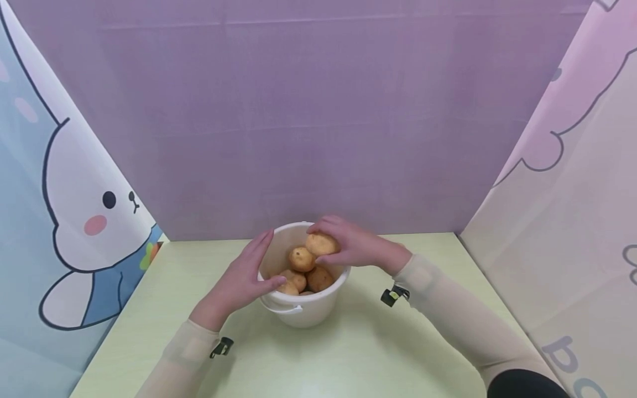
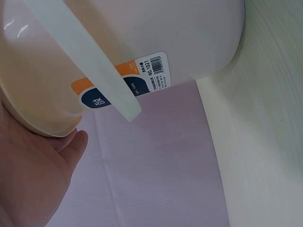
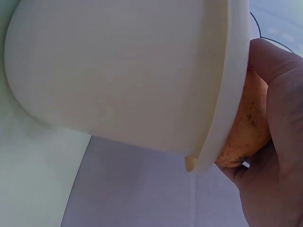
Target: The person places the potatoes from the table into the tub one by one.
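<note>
Pale green tabletop (image 1: 358, 359) with a plain purple backdrop (image 1: 318, 110) hung straight behind it. On the left there's a light blue curtain (image 1: 20, 276) with a cartoon white bunny (image 1: 84, 221) on it, pink cheek, little blue outfit. The right side has a pinkish curtain (image 1: 572, 221) with grey outline drawings and some lettering near the bottom corner.

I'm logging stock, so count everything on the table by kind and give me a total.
Potatoes: 5 visible, one of them in the right hand; more may lie hidden underneath.
Bucket: 1, with the left hand on its rim.
Total: 6 things.
</note>
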Demonstrator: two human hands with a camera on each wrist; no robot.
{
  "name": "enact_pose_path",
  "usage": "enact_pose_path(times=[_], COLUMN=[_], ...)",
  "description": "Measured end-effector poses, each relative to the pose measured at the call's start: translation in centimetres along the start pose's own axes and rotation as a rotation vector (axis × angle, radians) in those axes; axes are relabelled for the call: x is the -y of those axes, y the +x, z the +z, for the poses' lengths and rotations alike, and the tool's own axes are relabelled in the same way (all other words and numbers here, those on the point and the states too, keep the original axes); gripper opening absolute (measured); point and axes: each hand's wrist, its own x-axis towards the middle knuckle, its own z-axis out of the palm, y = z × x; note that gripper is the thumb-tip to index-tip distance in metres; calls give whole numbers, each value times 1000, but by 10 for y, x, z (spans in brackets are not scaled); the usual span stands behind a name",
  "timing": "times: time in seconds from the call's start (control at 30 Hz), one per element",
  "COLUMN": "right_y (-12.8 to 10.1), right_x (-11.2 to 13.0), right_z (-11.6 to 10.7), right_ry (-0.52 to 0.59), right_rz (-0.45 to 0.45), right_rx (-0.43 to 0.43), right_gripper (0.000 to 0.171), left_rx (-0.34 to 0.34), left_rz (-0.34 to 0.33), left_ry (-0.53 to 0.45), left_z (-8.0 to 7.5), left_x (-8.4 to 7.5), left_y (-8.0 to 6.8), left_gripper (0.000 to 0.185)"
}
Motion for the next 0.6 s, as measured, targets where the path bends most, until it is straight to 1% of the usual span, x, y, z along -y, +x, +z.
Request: enact_pose_path(times=[0.33, 0.6], right_y=[6, 9], right_x=[-1, -3], right_z=[7, 11], right_ry=[1, -1], right_rz=[-41, -31], right_rx=[-11, 11], right_gripper=[62, 60], left_rx=[-1, 0], left_rz=[-2, 1], left_ry=[-1, -4], left_z=[0, -1], left_x=[0, -3], left_y=[0, 0], left_gripper=[113, 111])
